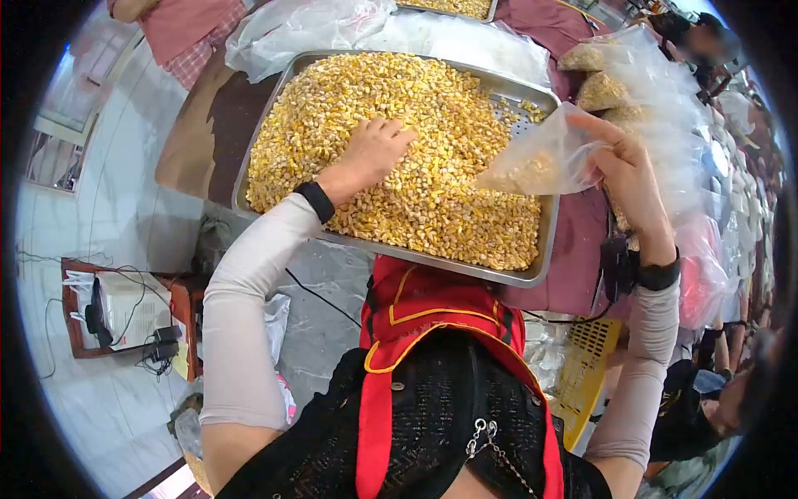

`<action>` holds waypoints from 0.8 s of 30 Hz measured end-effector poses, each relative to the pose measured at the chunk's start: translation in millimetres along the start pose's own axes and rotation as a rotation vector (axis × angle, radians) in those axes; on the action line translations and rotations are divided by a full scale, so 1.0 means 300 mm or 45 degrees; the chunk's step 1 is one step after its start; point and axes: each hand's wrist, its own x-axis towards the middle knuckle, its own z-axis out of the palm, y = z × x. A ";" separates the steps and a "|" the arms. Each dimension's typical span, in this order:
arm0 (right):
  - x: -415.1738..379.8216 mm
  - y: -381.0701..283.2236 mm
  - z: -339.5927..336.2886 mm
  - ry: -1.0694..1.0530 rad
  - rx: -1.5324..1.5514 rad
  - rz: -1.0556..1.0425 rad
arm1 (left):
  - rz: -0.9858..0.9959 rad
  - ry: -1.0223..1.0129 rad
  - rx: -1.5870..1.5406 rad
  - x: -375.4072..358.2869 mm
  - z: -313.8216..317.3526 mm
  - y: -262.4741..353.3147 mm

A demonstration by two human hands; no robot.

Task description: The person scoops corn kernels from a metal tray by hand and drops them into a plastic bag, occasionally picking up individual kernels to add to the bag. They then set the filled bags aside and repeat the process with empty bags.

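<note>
A metal tray (pixel 532 280) full of yellow corn kernels (pixel 391 208) lies in front of me. My left hand (pixel 371 156) rests on the heaped kernels left of the tray's middle, fingers apart and bent, the tips down among the kernels. In my right hand (pixel 623 162), at the tray's right side, a clear plastic bag (pixel 532 162) is pinched by its mouth. The bag tilts over the tray's right part, its pointed end low near the kernels, with a small amount of pale kernels inside.
Several filled plastic bags (pixel 607 91) stand in a row along the right. Another tray of kernels (pixel 453 7) and clear plastic sheets (pixel 307 29) lie beyond mine. A yellow crate (pixel 586 358) is below right. One person (pixel 187 33) stands at upper left; others are at right.
</note>
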 end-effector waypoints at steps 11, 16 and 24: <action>0.005 -0.006 -0.029 0.036 0.067 -0.011 | -0.459 0.071 -1.093 0.089 0.016 -0.017; 0.019 -0.050 -0.013 0.026 0.270 0.024 | -1.099 0.310 -3.007 0.163 -0.056 -0.013; 0.061 0.005 0.032 -0.142 0.207 0.095 | -0.704 0.298 -3.419 0.287 -0.152 0.018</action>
